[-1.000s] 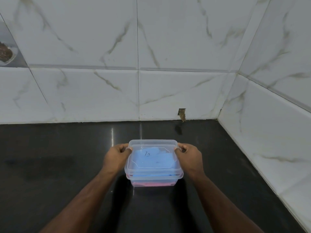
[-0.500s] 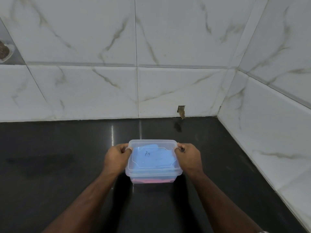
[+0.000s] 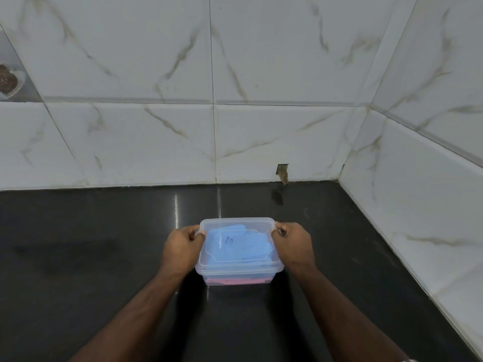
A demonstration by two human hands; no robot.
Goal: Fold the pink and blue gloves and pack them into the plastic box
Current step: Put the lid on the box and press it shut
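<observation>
Two hands hold a clear plastic box (image 3: 239,270) by its short sides on the black worktop (image 3: 78,257). The left hand (image 3: 183,248) is curled against the left side, thumb hooked over the rim near the far left corner. The right hand (image 3: 294,244) is curled the same way on the right side, thumb over the rim near the far right corner. A clear lid (image 3: 237,228) sits on the box, with a small dark mark on its top. Through the lid the blue glove (image 3: 240,246) shows, folded and filling most of the inside. Beneath it, along the near wall at the bottom, a band of the pink glove (image 3: 235,281) shows. The box stands near the middle of the worktop, well apart from the white marbled wall tiles (image 3: 261,139) behind and to the right. A small chipped gap (image 3: 282,172) marks the base of the back wall, beyond the box. At the far left edge, part of a bowl (image 3: 9,81) with something brown in it shows.
</observation>
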